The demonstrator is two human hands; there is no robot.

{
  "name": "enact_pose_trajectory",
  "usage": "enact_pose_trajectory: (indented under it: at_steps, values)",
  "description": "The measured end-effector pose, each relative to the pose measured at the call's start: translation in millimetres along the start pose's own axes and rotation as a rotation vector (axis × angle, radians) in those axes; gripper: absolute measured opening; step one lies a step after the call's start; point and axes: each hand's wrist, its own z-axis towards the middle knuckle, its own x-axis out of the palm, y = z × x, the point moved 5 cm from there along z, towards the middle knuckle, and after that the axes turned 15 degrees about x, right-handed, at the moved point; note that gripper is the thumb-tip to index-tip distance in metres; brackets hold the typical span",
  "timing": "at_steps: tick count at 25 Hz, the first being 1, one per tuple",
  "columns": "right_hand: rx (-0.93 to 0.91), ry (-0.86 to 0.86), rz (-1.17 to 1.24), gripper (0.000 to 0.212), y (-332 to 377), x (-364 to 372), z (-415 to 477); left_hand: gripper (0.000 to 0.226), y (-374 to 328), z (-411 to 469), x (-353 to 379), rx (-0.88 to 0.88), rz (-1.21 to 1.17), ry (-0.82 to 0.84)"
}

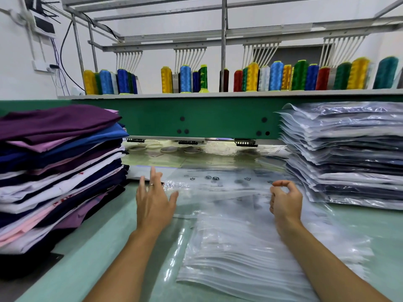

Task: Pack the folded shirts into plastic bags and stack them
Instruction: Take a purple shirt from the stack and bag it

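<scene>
The left hand (152, 199) is open, with fingers straight and spread, low over the table (91, 264) at the left edge of the empty bags (250, 253). Its thumb is close to the film, but I cannot tell if it touches. The right hand (285, 202) has curled fingers above the same bags, and blur hides whether it pinches one. The hands are well apart. One stack of shirts (56, 171) stands at the left, cut off by the frame. One stack of packed bags (349, 153) stands at the right. The layers are too blurred to count.
</scene>
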Motion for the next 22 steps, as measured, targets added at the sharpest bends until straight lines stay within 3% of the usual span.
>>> enact_pose_trajectory:
  at_steps: [1, 2, 4, 5, 8, 12, 17, 20, 22]
  values:
    - [-0.027, 0.013, -0.029, 0.02, 0.0, 1.6, -0.9, 0.06, -5.0, 1.9, 2.8, 0.1, -0.01, 0.035]
    - [-0.052, 0.026, -0.054, 0.019, 0.1, 2.8, -1.9, 0.053, -12.3, 2.9, 6.2, 0.198, -0.029, 0.059]
    - [-0.087, 0.04, -0.102, 0.018, 0.1, 5.2, -4.2, 0.018, -24.0, 1.2, 12.0, 0.266, -0.103, 0.09]
    - [-0.107, 0.042, -0.138, 0.017, 0.1, 6.8, -5.9, 0.013, -25.2, -0.6, 13.9, 0.242, -0.132, 0.097]
    - [-0.182, 0.055, -0.328, 0.016, -0.2, 15.4, -14.9, 0.031, -21.7, -3.0, 16.4, 0.168, -0.149, 0.074]
    - [-0.219, 0.136, -0.602, 0.016, -6.1, 28.2, -18.7, 0.05, -28.5, -4.3, 17.1, 0.232, -0.137, 0.097]
    - [-0.302, 0.122, -0.891, 0.041, -6.6, 30.9, -25.7, 0.031, -26.8, -5.5, 18.0, 0.163, -0.146, 0.086]
    - [-0.535, 0.048, -1.076, 0.042, 2.9, 37.4, -39.0, 0.017, -25.0, -5.4, 15.9, 0.109, -0.253, 0.009]
    - [-0.774, 0.029, -1.055, 0.027, 8.2, 43.7, -50.5, 0.012, -26.4, -4.5, 11.7, 0.15, -0.302, -0.055]
